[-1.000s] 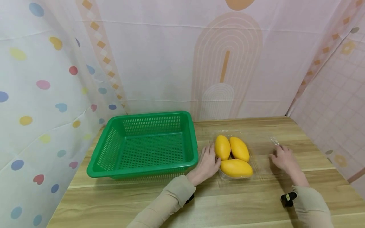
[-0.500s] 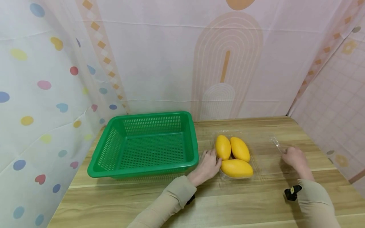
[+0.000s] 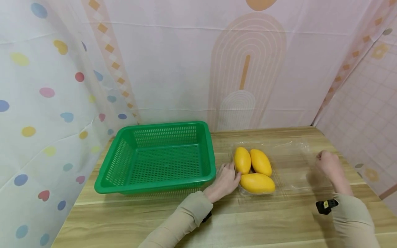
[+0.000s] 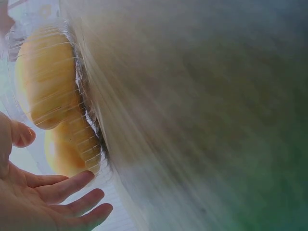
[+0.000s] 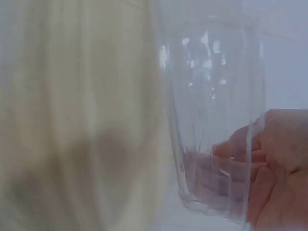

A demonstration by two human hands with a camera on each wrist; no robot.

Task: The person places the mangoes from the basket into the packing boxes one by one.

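Three yellow mangoes [image 3: 257, 183] lie in a clear plastic clamshell box [image 3: 243, 192] right of centre in the head view. Against the box's left side rests my left hand [image 3: 224, 179]; the left wrist view shows its fingers [image 4: 72, 187] spread and only slightly bent beside the ribbed clear wall. My right hand [image 3: 332, 167] pinches the far edge of the box's clear lid [image 3: 297, 165], which is swung out to the right. In the right wrist view, curled fingers [image 5: 211, 175] show through the transparent lid. The lid's outline is faint in the head view.
To the left of the box stands a green plastic basket [image 3: 167, 165] with slotted walls and nothing inside. The wooden table [image 3: 248, 224] meets patterned curtains [image 3: 173, 75] at the back and on both sides.
My right hand has moved to the right and slightly away from me, drawing the clear lid out with it. The left hand, mangoes and basket have stayed put.
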